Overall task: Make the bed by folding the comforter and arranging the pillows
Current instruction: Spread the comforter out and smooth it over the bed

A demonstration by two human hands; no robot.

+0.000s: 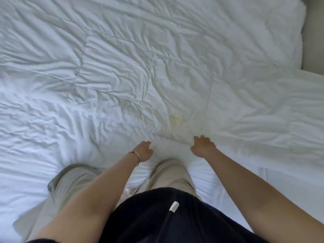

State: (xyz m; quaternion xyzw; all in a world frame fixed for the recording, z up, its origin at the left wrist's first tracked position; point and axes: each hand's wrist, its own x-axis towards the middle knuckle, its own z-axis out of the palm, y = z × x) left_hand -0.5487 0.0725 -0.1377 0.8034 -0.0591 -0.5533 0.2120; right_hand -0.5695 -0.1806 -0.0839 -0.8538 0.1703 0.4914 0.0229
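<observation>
A white, wrinkled comforter (140, 67) covers most of the bed; it has a faint yellowish stain (176, 120) near its middle. Its near edge runs from between my hands out to the right. I kneel on the white sheet (35, 155) in beige trousers. My left hand (144, 151), with a thin bracelet on its wrist, curls its fingers into the bunched comforter edge (166, 153) just ahead of my knee. My right hand (203, 146) rests on the comforter's edge with its fingers spread and slightly bent. No pillow is in view.
The bed's right side ends at a beige strip of floor or wall (313, 32) at the top right. My knees (171, 171) press into the sheet right behind my hands. Bare sheet (263, 181) lies at the lower right.
</observation>
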